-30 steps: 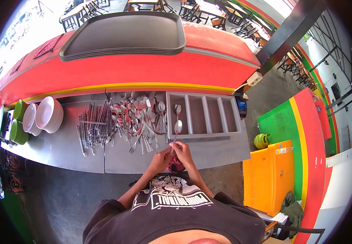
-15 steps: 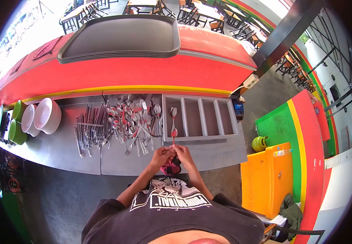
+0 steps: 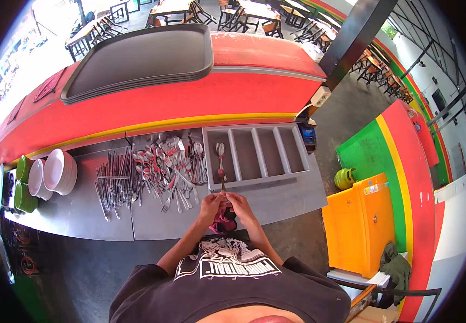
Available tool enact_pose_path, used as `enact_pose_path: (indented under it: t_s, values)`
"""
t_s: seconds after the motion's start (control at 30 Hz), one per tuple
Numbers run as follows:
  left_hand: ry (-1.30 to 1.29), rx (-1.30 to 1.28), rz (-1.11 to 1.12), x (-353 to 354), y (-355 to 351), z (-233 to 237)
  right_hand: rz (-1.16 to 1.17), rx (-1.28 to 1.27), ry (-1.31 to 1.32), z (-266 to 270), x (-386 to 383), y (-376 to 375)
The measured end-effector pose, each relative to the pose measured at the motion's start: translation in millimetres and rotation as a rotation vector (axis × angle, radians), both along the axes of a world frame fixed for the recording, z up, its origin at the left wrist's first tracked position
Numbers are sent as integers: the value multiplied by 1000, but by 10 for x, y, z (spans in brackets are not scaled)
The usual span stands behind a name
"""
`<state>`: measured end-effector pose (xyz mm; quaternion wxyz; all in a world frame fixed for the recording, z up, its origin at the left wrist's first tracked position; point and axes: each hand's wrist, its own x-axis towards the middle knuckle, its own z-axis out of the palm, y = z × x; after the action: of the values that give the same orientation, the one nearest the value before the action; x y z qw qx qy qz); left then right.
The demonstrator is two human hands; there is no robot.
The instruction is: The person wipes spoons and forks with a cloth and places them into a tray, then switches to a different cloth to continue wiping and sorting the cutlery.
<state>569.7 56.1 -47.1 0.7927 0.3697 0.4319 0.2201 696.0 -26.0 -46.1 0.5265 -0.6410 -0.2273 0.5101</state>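
Observation:
My left hand (image 3: 210,204) and my right hand (image 3: 239,205) meet just above the near edge of the steel counter (image 3: 82,215). Between their fingertips stands a spoon (image 3: 222,176); my left fingers pinch its handle. The spoon's bowl points away from me, over the near end of the leftmost compartment of a grey cutlery tray (image 3: 268,180). A pink cloth (image 3: 223,220) bunches under my right hand, between my wrists. Another spoon (image 3: 220,149) lies in that same compartment. The tray's other compartments hold nothing.
A heap of loose spoons and forks (image 3: 157,169) spreads left of the tray. White bowls (image 3: 61,171) and green bowls (image 3: 22,198) are stacked at far left. Dark serving trays (image 3: 136,59) sit on the red counter behind. A yellow box (image 3: 362,226) stands right.
The spoon, held upright over the counter's front a second ago, now reaches farther out, its bowl over the leftmost compartment. My view has swung a little; the hands stay together.

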Motion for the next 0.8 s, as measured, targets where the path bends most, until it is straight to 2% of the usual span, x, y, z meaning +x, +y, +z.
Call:
enact_pose_path:
  t_s: [0.17,0.27,0.37,0.47,0.53,0.63,0.67,0.8]
  values:
    - [-28,-19,-13,-13,-19,-86,-5,-3,32,69,-1,-52]
    - [-12,-36,32,-68,-1,-126,12,91,-231,-162,-6,-72]
    - [8,12,114,-182,62,-243,48,68,-494,-240,-74,-77]
    - [69,55,176,-299,203,-418,263,163,-881,-400,-92,-133]
    - [110,107,187,-345,307,-522,388,44,-947,-383,-224,-200]
    - [276,389,183,-339,492,-719,559,-53,-1082,-477,-415,-323]
    - [487,691,160,-309,591,-802,613,-72,-1134,-539,-452,-358]
    - [725,1049,119,-147,842,-744,467,51,-1167,-604,-521,-412]
